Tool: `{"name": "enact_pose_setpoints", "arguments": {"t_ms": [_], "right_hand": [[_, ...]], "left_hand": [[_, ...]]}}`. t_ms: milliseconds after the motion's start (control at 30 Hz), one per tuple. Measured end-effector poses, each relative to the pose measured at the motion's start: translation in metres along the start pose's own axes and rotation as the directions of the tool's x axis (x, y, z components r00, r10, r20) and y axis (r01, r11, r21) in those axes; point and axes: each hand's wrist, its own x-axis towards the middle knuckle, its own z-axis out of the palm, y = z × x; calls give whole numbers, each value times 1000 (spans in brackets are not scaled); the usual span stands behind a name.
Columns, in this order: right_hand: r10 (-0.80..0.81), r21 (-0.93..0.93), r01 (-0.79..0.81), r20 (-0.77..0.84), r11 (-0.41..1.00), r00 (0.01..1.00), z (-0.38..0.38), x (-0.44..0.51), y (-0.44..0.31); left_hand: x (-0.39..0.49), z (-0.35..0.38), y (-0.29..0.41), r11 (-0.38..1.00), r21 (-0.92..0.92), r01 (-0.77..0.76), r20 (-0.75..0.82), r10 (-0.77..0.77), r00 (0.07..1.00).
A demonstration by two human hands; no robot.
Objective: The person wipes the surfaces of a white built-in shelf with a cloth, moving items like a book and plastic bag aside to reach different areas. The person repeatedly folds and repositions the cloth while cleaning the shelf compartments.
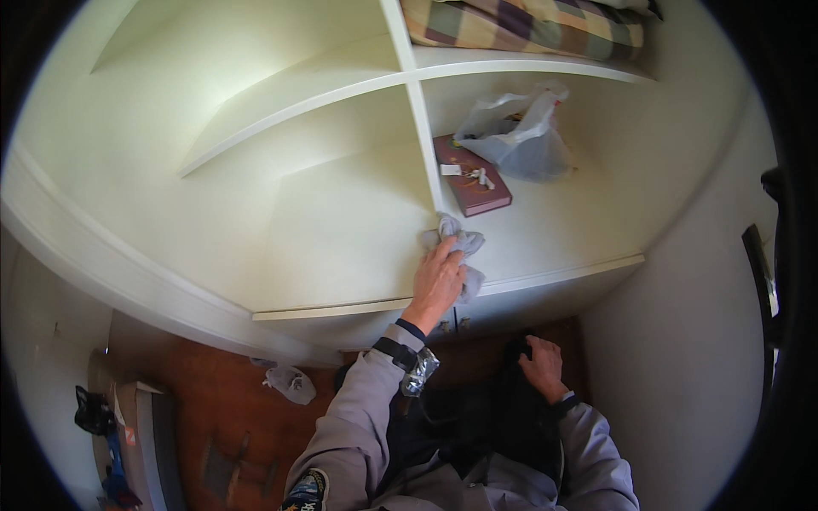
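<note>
My left hand (438, 281) holds a crumpled grey cloth (470, 244) against the white shelf board (351, 255), at the front end of the upright divider (427, 147). Part of the cloth hangs out on the right of my fingers. Just behind it, in the right compartment, a dark red box or book (473, 182) lies flat with small white items (480, 177) on top. My right hand (543, 365) rests low near my dark-clad knee, fingers partly spread, with nothing seen in it.
A white plastic bag (527, 144) stands behind the red box. Checked bedding (530, 29) lies on the shelf above. Cabinet doors with small knobs (464, 323) are below the board. On the wooden floor lies a clear plastic bag (291, 383); a cardboard box (137, 434) stands at lower left.
</note>
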Motion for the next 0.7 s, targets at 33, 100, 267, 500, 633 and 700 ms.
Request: {"name": "enact_pose_setpoints", "arguments": {"t_ms": [33, 100, 267, 500, 633, 700], "right_hand": [[-11, 12, 11, 4, 1000, 1000, 0, 0, 0], [2, 6, -2, 16, 1000, 1000, 0, 0, -1], [-10, -18, 10, -1, 1000, 1000, -2, 1, -6], [-30, -58, 29, -6, 998, 1000, 3, 2, -8], [-37, -86, 37, 6, 996, 999, 7, 5, -6], [-42, -80, 42, -1, 996, 999, 10, 6, -4]], "left_hand": [[-2, -9, -15, 999, 19, 38, 17, -38, 999], [-7, -24, -45, 993, 41, 112, 47, -114, 992], [-33, -71, -145, 960, 104, 261, -69, -255, 965], [-104, -159, -261, 770, 255, 585, -201, -550, 811], [-149, -183, -267, 720, 359, 594, -259, -534, 805], [-168, -183, -259, 737, 398, 547, -283, -468, 837]]}}
